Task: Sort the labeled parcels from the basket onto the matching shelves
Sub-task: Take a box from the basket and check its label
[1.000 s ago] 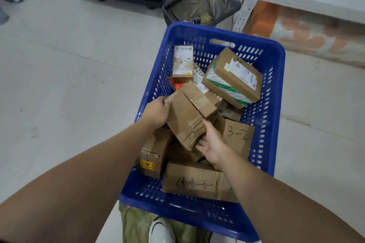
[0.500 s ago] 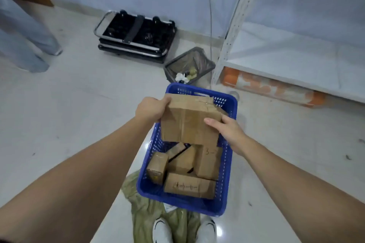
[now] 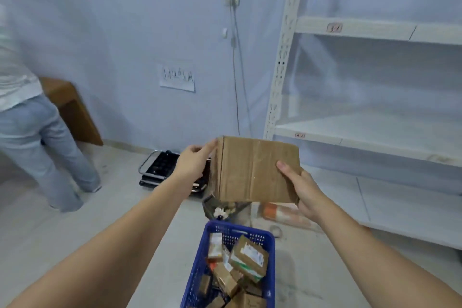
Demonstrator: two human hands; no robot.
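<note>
Cardboard parcel [image 3: 257,170] held up between both hands, above the blue basket [image 3: 197,262].

It was raised clear of the other parcels and turned broad face to the camera, probably so its label could be found and matched to the tagged shelves [image 3: 375,30] at right. No label showed on that face. The left hand [image 3: 192,161] pinched the upper left corner; the right hand [image 3: 300,187] cupped the lower right edge, thumb pressed on the front, both arms outstretched.

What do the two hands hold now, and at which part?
A brown cardboard box: left hand at its upper left edge, right hand at its lower right corner.
</note>
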